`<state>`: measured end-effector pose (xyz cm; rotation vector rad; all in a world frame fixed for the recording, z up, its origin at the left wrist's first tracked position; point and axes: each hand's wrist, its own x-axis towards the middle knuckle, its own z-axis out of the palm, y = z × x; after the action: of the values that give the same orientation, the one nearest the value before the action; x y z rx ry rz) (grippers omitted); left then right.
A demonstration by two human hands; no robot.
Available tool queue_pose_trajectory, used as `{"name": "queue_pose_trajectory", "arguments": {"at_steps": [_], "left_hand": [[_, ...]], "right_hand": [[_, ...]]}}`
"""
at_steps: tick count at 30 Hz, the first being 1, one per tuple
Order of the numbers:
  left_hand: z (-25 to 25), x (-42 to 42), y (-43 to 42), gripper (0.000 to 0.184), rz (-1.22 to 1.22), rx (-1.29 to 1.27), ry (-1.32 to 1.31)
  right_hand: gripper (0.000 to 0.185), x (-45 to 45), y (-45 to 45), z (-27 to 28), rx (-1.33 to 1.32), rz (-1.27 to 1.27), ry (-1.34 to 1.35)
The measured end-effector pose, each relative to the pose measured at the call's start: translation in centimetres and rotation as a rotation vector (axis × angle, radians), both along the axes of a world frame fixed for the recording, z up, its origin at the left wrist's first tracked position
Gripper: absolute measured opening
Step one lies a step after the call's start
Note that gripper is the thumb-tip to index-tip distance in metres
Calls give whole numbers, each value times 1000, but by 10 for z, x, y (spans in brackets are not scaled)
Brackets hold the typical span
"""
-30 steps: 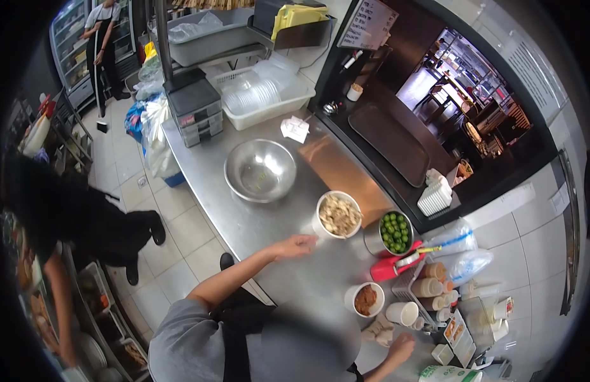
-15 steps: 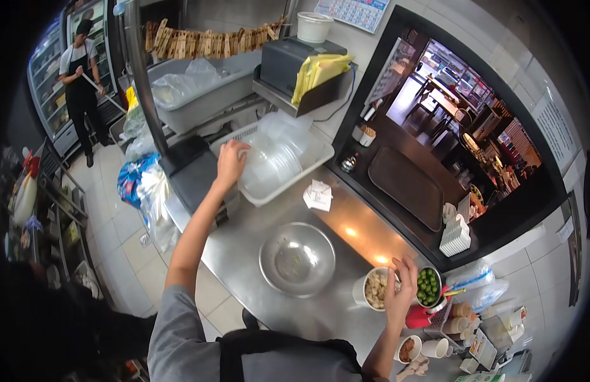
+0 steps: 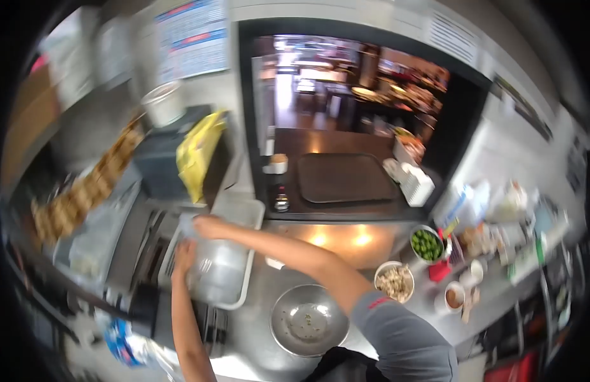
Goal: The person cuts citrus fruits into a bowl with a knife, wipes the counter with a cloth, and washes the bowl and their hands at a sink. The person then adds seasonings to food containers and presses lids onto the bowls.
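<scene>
Both of my hands are over the white plastic tray [image 3: 242, 280] at the left of the steel counter. My right hand [image 3: 210, 227] reaches across to its far left side, fingers curled beside a clear plastic piece [image 3: 188, 224]; blur hides what it grips. Just below it is my left hand [image 3: 184, 256], at the tray's left edge, its fingers smeared by motion. Clear plastic containers [image 3: 217, 270] lie in the tray. A steel mixing bowl [image 3: 309, 320] with small bits of food inside rests on the counter in front of me.
Right of the bowl stand a white tub of pale chopped food [image 3: 395, 282] and a container of green pieces [image 3: 427, 245]. Behind the counter, a dark serving tray [image 3: 347, 178] lies on the window ledge. Wooden clothespins [image 3: 85, 191] hang at left.
My right hand has left the tub of pale food and crossed left to the plastic tray, joining my left hand there. The view has turned; the other person is out of sight.
</scene>
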<state>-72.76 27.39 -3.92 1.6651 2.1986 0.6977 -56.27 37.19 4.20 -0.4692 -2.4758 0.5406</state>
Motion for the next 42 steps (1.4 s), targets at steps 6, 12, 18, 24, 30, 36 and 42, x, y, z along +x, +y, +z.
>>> {"name": "queue_pose_trajectory", "arguments": {"at_steps": [6, 12, 18, 24, 30, 36, 42], "left_hand": [[26, 25, -22, 57, 50, 45, 80], [56, 44, -30, 49, 69, -86, 206], [40, 36, -24, 45, 134, 91, 230], [33, 32, -21, 40, 178, 166, 346], [44, 36, -28, 36, 157, 170, 379], [40, 18, -18, 45, 217, 456, 97], [114, 88, -51, 51, 206, 548, -972]], "right_hand": [[32, -60, 3, -7, -142, -246, -442], [40, -58, -15, -24, -320, -321, -381], [39, -81, 4, -32, -372, -445, -256], [33, -92, 35, -29, -567, -269, -357], [27, -113, 59, -68, -626, -227, -37], [19, -32, -10, 1, -504, -126, 314], [18, 64, -63, 42, -154, 49, 322]]}}
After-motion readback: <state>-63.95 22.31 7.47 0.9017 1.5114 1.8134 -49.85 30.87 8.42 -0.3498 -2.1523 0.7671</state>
